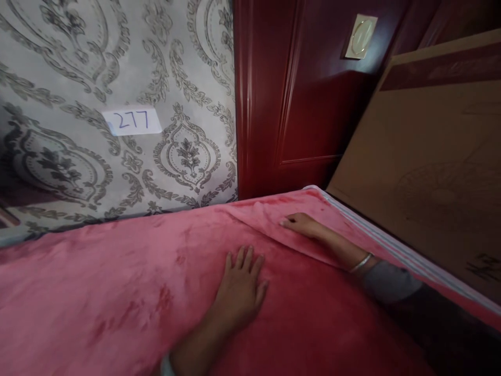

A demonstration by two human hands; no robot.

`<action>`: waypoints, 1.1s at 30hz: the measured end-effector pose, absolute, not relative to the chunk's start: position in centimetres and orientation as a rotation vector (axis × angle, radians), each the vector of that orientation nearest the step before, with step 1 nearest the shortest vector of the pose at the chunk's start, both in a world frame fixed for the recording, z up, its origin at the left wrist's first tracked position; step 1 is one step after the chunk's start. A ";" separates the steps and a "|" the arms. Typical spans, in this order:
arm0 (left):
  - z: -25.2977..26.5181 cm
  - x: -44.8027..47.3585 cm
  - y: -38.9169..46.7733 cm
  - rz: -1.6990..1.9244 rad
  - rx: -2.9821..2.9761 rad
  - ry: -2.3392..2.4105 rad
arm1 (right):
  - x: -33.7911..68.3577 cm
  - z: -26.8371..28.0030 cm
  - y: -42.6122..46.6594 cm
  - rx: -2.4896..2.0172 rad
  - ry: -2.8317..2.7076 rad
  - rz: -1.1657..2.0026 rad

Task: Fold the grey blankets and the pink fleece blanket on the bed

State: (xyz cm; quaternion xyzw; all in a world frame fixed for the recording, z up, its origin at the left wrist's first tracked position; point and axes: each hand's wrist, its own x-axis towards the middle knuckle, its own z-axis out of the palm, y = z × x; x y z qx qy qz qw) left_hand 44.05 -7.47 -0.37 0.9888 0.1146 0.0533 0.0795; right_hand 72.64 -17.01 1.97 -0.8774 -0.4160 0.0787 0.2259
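Observation:
A plush pink-red blanket (129, 282) covers the surface in front of me. My left hand (239, 290) lies flat on it near the middle, palm down with the fingers spread. Further right and back, my right hand (303, 224) has its fingers curled and pressed together at a raised fold (270, 227) of the blanket. A silvery bracelet (362, 262) circles the right wrist. The fold runs slantwise from the back edge down under my right forearm.
Patterned grey wallpaper (188, 151) with a paper label (133, 121) reading 277 rises behind. Beside it stands a dark red panel (266, 104) with a light-coloured plate (360, 36). A large cardboard box (438, 156) leans along the right, next to a striped edge (364, 227).

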 end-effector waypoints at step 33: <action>0.3 44.4 -7.5 0.372 2.815 0.503 | 68.9 2.1 -16.8 -2.617 -0.943 0.151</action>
